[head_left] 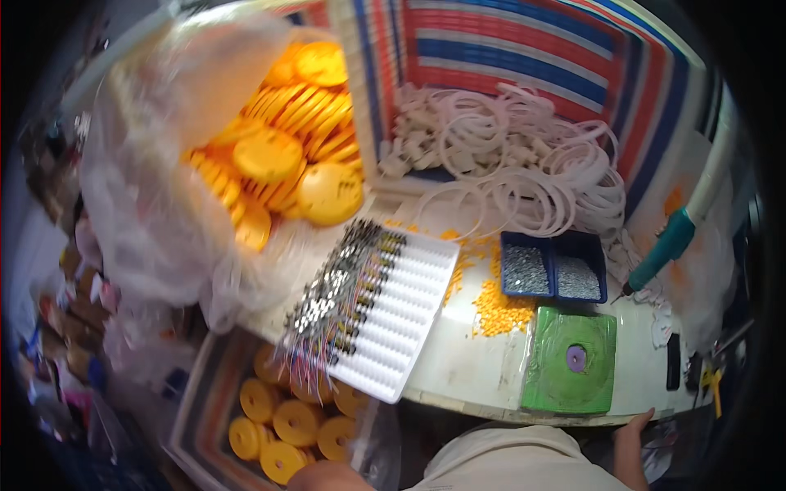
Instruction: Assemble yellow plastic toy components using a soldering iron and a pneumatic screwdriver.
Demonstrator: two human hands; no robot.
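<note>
Green plate (563,380) lies ahead-left of the fingers of your right hand (634,422), presumably for easy reach; their spread cannot be told; left hand unseen.

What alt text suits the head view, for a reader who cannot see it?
A person's right hand is at the near edge of a white worktable. On the table are a square green fixture, a white plastic tray of wired metal parts, and blue bins of small silvery pieces; round yellow discs lie in translucent plastic, left.
</note>
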